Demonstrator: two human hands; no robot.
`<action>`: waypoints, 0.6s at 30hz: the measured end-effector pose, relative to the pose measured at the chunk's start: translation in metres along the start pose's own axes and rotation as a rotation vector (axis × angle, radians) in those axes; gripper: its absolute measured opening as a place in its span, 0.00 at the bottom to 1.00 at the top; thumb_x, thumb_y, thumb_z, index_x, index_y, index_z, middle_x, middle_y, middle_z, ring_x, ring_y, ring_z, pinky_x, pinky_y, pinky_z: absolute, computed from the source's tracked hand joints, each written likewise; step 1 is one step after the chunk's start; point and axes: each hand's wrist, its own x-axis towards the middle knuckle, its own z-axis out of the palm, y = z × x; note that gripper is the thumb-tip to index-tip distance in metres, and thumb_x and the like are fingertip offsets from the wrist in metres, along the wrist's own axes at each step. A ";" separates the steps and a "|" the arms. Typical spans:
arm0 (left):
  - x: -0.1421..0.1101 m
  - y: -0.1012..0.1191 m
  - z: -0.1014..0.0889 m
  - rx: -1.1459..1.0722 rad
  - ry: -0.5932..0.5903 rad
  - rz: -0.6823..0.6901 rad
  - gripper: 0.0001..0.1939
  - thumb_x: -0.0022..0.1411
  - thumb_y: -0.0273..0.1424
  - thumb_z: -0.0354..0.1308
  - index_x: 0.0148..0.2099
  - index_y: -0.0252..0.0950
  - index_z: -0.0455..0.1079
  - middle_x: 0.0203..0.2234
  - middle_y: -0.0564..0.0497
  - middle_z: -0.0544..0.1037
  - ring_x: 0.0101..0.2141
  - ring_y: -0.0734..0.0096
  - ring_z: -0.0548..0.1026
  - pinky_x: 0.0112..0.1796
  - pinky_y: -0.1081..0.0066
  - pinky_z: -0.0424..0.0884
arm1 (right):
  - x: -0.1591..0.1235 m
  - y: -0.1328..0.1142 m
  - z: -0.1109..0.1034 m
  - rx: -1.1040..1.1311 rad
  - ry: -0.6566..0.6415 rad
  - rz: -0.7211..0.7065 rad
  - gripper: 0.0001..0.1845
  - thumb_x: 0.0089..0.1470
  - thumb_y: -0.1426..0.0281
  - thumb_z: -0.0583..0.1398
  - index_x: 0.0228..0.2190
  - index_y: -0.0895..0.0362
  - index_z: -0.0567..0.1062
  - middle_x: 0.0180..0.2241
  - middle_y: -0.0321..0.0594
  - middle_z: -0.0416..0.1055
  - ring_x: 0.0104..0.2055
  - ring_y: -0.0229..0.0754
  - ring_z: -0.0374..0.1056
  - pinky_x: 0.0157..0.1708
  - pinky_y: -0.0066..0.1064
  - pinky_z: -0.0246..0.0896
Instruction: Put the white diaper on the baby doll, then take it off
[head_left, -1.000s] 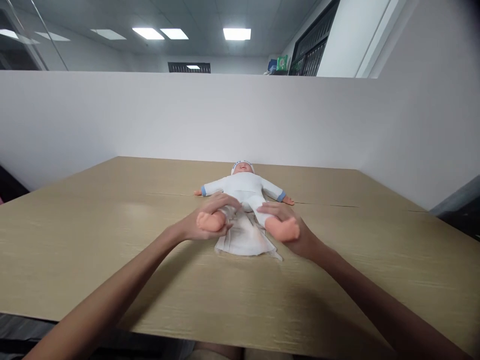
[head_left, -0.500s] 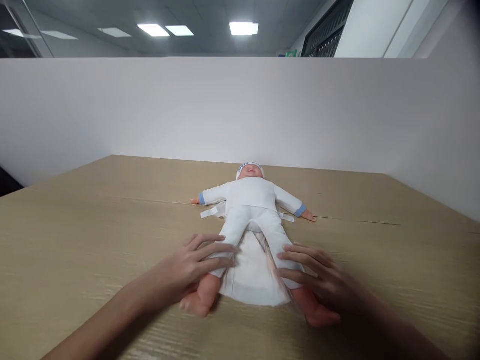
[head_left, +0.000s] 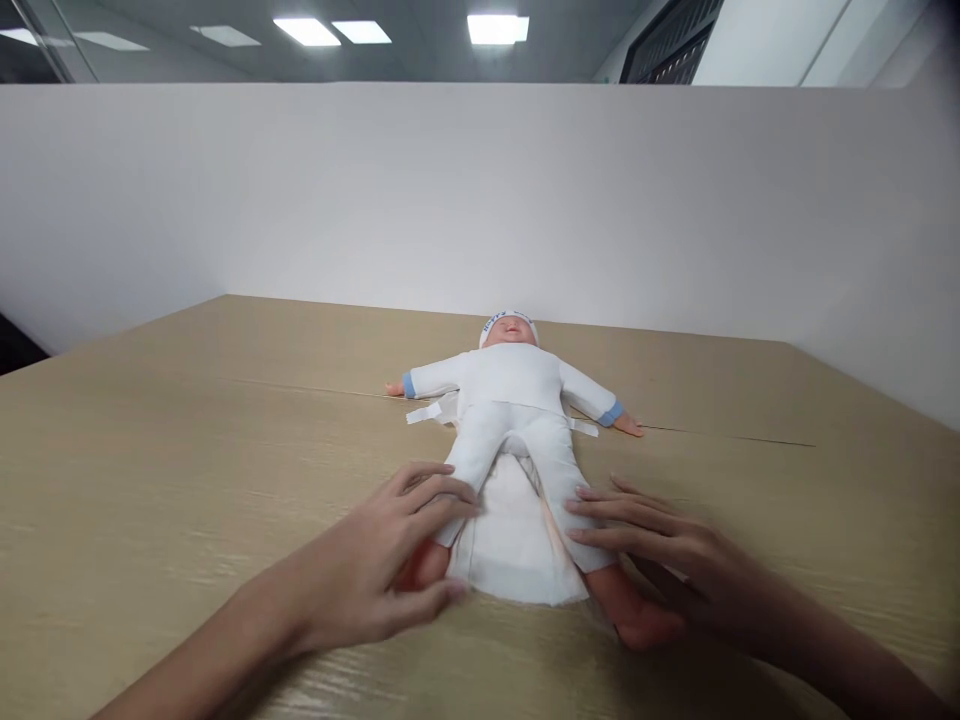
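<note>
A baby doll (head_left: 511, 378) in a white suit with blue cuffs and a white printed cap lies on its back, head away from me, arms spread. Beneath its hips and between its legs is an unfolded white diaper (head_left: 517, 560), its front flap toward me and its tabs out at both sides. My left hand (head_left: 409, 555) lies over the doll's leg on the left, fingers apart, thumb near the diaper's edge; it covers that foot. Across the other trouser leg, my right hand (head_left: 649, 545) rests its outstretched fingers. Both hands are open.
The doll lies on a wood-grained table (head_left: 225, 450) with a thin seam running across it. A white partition wall (head_left: 375, 200) rises behind the table and along the right side. Ceiling lights show above.
My left thumb has come out toward the diaper's near edge, and that hand now hides the foot. My right hand has shifted slightly to the right. The view has tilted down a little.
</note>
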 end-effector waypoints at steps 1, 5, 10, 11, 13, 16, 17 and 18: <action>0.002 0.003 0.004 -0.005 0.019 -0.021 0.32 0.68 0.47 0.70 0.68 0.47 0.66 0.65 0.48 0.71 0.68 0.47 0.63 0.65 0.49 0.72 | 0.002 -0.003 -0.004 0.006 -0.028 0.020 0.26 0.74 0.69 0.56 0.69 0.39 0.71 0.68 0.35 0.71 0.71 0.46 0.68 0.77 0.51 0.58; 0.010 0.011 0.025 0.119 0.076 -0.121 0.25 0.62 0.34 0.73 0.57 0.40 0.68 0.61 0.43 0.71 0.65 0.42 0.63 0.62 0.43 0.72 | 0.008 -0.024 -0.006 -0.047 -0.076 0.126 0.33 0.70 0.54 0.63 0.72 0.39 0.65 0.69 0.39 0.69 0.72 0.54 0.66 0.76 0.60 0.55; 0.015 0.014 0.036 0.304 0.103 -0.116 0.10 0.67 0.23 0.60 0.50 0.37 0.69 0.59 0.41 0.72 0.60 0.40 0.65 0.57 0.39 0.71 | 0.022 -0.052 0.028 -0.263 0.080 0.170 0.45 0.62 0.46 0.67 0.73 0.45 0.64 0.64 0.49 0.70 0.66 0.64 0.68 0.67 0.63 0.66; 0.016 0.014 0.035 0.300 0.113 -0.110 0.08 0.69 0.23 0.58 0.49 0.38 0.69 0.58 0.42 0.73 0.59 0.41 0.66 0.56 0.40 0.71 | 0.026 -0.055 0.035 -0.296 0.107 0.176 0.42 0.63 0.50 0.66 0.73 0.48 0.65 0.63 0.51 0.71 0.64 0.64 0.69 0.66 0.62 0.67; 0.019 0.014 0.029 0.244 0.153 -0.109 0.06 0.73 0.25 0.55 0.48 0.39 0.70 0.53 0.44 0.76 0.55 0.45 0.68 0.55 0.44 0.71 | 0.033 -0.057 0.042 -0.335 0.128 0.196 0.32 0.67 0.64 0.62 0.69 0.52 0.70 0.59 0.51 0.73 0.60 0.61 0.70 0.62 0.57 0.70; 0.030 0.010 0.014 0.108 0.220 -0.129 0.05 0.76 0.30 0.52 0.48 0.40 0.70 0.43 0.48 0.80 0.48 0.51 0.71 0.50 0.54 0.71 | 0.045 -0.047 0.034 -0.285 0.101 0.241 0.27 0.66 0.79 0.53 0.60 0.53 0.76 0.49 0.48 0.76 0.51 0.53 0.72 0.50 0.44 0.73; 0.035 0.008 0.008 0.064 0.236 -0.136 0.06 0.76 0.31 0.52 0.47 0.40 0.70 0.41 0.48 0.80 0.46 0.53 0.72 0.48 0.56 0.70 | 0.050 -0.040 0.028 -0.234 0.101 0.246 0.25 0.66 0.80 0.51 0.57 0.53 0.78 0.46 0.47 0.76 0.47 0.50 0.71 0.46 0.40 0.71; 0.042 0.005 0.001 0.030 0.252 -0.139 0.07 0.76 0.33 0.51 0.47 0.40 0.70 0.41 0.48 0.80 0.45 0.54 0.72 0.47 0.57 0.70 | 0.055 -0.032 0.021 -0.174 0.118 0.246 0.22 0.68 0.78 0.50 0.53 0.54 0.78 0.44 0.46 0.76 0.45 0.48 0.71 0.45 0.38 0.70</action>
